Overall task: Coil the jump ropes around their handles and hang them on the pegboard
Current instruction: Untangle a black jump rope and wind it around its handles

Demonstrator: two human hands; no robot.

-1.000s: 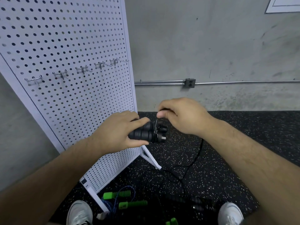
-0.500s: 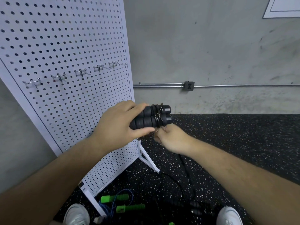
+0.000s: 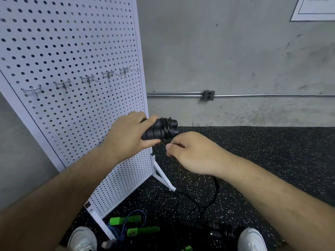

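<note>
Left hand (image 3: pixel 126 136) is clenched around the two black handles (image 3: pixel 159 130), holding them side by side and roughly level in front of the pegboard (image 3: pixel 72 51). Pairing the handles gives one firm core to wrap on and leaves their far ends exposed. A few turns of black rope (image 3: pixel 167 128) already sit near those ends.

Right hand (image 3: pixel 192 153) is just below and beside the handle ends, thumb and fingertips pinched on the rope where it leaves the coil. Gripping close to the coil likely keeps each turn tight. The remaining rope (image 3: pixel 213 194) drops under the right wrist to the rubber floor (image 3: pixel 253 160), so much of it appears unwound.

A row of metal hooks (image 3: pixel 87 79) on the pegboard is bare; nothing has been hung. A rope with green handles (image 3: pixel 134 225) lies uncoiled on the floor by the pegboard foot, between the white shoes (image 3: pixel 83 240). Another dark handle seems to lie near the right shoe, but is blurred.
</note>
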